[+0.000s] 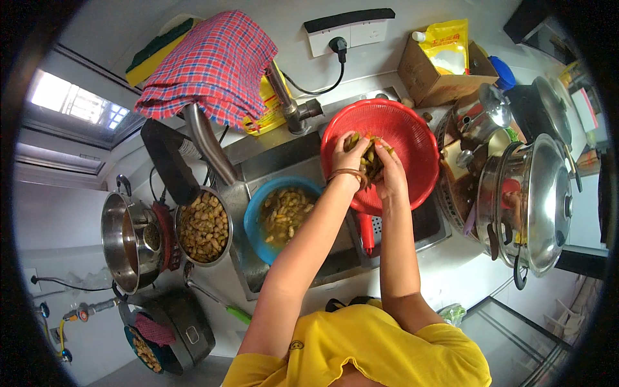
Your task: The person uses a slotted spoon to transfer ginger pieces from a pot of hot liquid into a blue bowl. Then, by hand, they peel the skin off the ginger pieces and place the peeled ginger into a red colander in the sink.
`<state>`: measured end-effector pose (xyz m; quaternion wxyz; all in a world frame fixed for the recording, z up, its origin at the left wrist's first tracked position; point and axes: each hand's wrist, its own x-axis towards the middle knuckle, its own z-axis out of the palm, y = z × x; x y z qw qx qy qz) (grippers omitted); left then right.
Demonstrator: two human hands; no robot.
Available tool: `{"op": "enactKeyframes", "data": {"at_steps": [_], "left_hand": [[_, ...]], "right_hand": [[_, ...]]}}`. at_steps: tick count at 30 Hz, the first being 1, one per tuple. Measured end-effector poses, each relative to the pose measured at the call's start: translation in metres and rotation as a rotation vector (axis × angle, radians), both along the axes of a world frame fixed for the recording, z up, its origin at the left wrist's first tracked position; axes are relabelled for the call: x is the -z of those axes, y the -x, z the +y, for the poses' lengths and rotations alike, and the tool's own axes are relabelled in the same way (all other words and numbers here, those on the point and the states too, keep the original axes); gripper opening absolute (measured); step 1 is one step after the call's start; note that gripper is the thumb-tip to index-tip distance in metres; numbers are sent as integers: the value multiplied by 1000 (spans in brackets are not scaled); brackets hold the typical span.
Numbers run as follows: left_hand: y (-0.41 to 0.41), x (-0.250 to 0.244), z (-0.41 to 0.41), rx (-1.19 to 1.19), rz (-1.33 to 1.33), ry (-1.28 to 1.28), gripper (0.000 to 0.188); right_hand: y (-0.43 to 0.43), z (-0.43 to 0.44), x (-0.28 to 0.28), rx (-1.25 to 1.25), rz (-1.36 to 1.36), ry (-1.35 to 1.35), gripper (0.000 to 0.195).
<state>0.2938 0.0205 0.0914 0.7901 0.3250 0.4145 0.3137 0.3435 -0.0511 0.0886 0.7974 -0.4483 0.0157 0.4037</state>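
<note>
My left hand [349,154], with brown bangles at its wrist, and my right hand [390,169] together cup a heap of greenish-brown pods [371,162]. They are over the red plastic colander [413,128], whose red handle [367,232] points towards me. The colander rests over the right side of the steel sink [333,271]. Left of it, a blue basin [256,242] in the sink holds murky water with similar pods [285,210] in it. My left forearm hides part of the basin's near right side.
A steel bowl [203,227] of what look like unshelled peanuts stands left of the sink, under the faucet [208,140]. Further left are a steel pot [121,242] and a dark appliance [181,319]. A lidded steamer pot [537,203] and a cardboard box [425,72] stand on the right.
</note>
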Motion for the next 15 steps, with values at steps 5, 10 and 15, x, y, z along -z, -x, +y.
{"op": "enactKeyframes", "data": {"at_steps": [5, 10, 15], "left_hand": [[2, 16, 13, 117, -133, 321, 31], [4, 55, 26, 122, -96, 405, 36], [8, 34, 22, 153, 55, 343, 52]], "right_hand": [[-11, -2, 14, -37, 91, 37, 29], [-13, -2, 18, -81, 124, 101, 36], [-19, -9, 25, -58, 92, 164, 39]]}}
